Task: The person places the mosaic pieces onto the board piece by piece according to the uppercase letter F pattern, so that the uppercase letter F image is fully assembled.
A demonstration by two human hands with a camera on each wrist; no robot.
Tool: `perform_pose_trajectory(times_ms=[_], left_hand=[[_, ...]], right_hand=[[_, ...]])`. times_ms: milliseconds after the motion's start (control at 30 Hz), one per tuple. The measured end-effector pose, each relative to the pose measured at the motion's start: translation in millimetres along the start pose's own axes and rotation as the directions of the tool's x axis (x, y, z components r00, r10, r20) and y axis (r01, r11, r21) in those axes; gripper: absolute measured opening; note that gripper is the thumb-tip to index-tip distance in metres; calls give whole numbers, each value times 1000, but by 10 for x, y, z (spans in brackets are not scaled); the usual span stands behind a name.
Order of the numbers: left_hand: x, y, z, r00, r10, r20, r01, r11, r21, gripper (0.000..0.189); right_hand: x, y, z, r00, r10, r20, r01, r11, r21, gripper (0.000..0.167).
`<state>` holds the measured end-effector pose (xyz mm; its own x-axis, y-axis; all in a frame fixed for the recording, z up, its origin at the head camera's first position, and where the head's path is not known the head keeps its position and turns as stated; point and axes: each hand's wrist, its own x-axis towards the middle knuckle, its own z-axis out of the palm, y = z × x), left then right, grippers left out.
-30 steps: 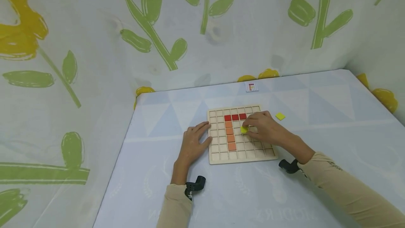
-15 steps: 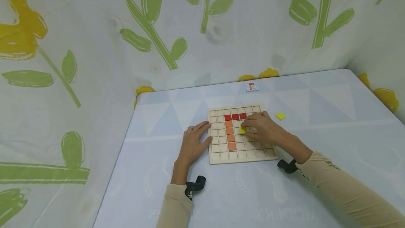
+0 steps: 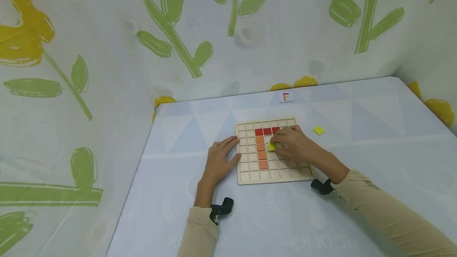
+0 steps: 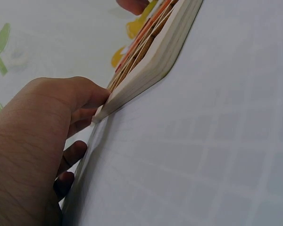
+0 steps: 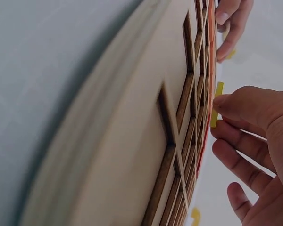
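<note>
A square wooden grid board [image 3: 249,175] lies on the table, with recessed cells. Red tiles [image 3: 267,131] form a short row near its far side, and below the leftmost one runs a column of orange tiles [image 3: 262,155]. My right hand [image 3: 299,145] pinches a yellow square tile [image 3: 272,146] between thumb and fingers, close over the cells just right of the orange column. In the right wrist view the yellow tile [image 5: 217,106] stands out from the board's face under the thumb. My left hand [image 3: 219,162] rests its fairly straight fingers and thumb against the board's left edge.
Another yellow tile [image 3: 318,130] lies on the table right of the board. Behind the board, near the table's far edge, is a small pattern card [image 3: 286,97] with a colored grid design. A flower-printed cloth wall [image 3: 282,50] rises beyond the table.
My right hand has shifted slightly left with the yellow tile, bringing it nearer the orange column. My left hand keeps its place at the board's edge.
</note>
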<state>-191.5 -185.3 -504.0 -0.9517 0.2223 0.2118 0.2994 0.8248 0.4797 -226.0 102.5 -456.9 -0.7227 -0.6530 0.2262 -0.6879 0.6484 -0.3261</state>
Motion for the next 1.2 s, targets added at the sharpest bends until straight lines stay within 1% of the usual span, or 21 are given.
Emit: perform_pose_trajectory(times_ms=[133, 333, 467, 600, 733, 900, 967, 1033, 1133, 1200], left_hand=[[6, 12, 2, 1000, 4, 4, -4, 1000, -6, 50], [31, 50, 3, 1000, 8, 24, -7, 1000, -25, 50], [36, 63, -12, 999, 0, 32, 0, 1000, -11, 50], [32, 56, -21, 1000, 0, 26, 0, 1000, -8, 51], [17, 37, -28, 1000, -4, 27, 4, 1000, -3, 50], [8, 18, -40, 999, -14, 30, 14, 1000, 2, 50], [8, 12, -38, 999, -20, 31, 20, 1000, 6, 50], [6, 11, -33, 999, -21, 26, 21, 1000, -1, 50], [5, 20, -24, 999, -21, 24, 21, 1000, -7, 50], [4, 33, -20, 1000, -20, 20, 20, 1000, -14, 50]], right_hand=[[7, -1, 3, 1000, -7, 3, 7, 1000, -11, 20], [-3, 18, 11, 999, -28, -16, 27, 999, -31, 19], [7, 14, 15, 999, -37, -15, 36, 999, -18, 13], [18, 4, 2, 1000, -20, 6, 20, 1000, -10, 9], [5, 6, -18, 1000, 9, 28, -8, 1000, -28, 14], [-48, 35, -36, 999, 32, 14, -32, 999, -41, 19], [-70, 39, -35, 1000, 13, 2, -13, 1000, -17, 19], [-92, 35, -26, 1000, -31, -5, 31, 1000, -3, 20], [-110, 21, -5, 994, -113, -10, 113, 993, -27, 18], [-115, 13, 11, 989, -148, -12, 146, 987, -63, 17]])
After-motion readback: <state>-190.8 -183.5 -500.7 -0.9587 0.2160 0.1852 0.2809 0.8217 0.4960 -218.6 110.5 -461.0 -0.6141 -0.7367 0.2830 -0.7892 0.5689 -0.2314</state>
